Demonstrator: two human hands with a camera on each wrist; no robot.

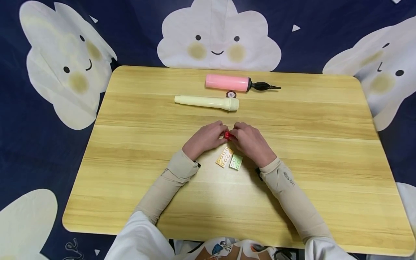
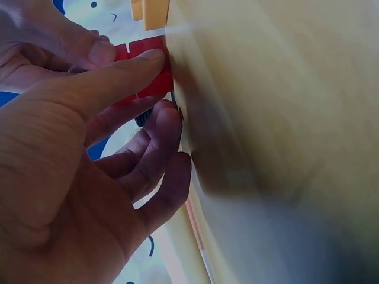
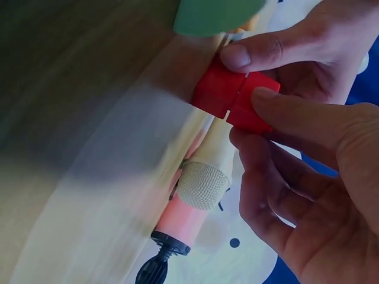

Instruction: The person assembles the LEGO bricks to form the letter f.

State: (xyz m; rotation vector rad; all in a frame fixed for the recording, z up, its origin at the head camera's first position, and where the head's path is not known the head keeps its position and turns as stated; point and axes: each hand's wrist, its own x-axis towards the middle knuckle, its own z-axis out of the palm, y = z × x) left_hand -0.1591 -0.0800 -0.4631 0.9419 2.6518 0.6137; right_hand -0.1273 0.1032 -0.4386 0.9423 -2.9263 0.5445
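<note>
Two red toy building bricks meet end to end just above the table, a thin gap between them. My left hand [image 1: 208,138] pinches one red brick [image 3: 214,90] between thumb and fingers. The other red brick [image 3: 251,115] is pinched by my right hand [image 1: 251,141]. From the head view the fingers hide most of the red. Closer to my body, an orange-and-white studded brick [image 1: 224,157] and a pale green studded brick [image 1: 235,162] lie side by side on the table, between the two wrists.
Beyond the hands lies a cream toy microphone [image 1: 204,102]. Behind it are a pink hand pump [image 1: 227,82] with a black nozzle and a small round dark-rimmed chip [image 1: 231,94]. The wooden table [image 1: 130,144] meets a blue cloth with clouds.
</note>
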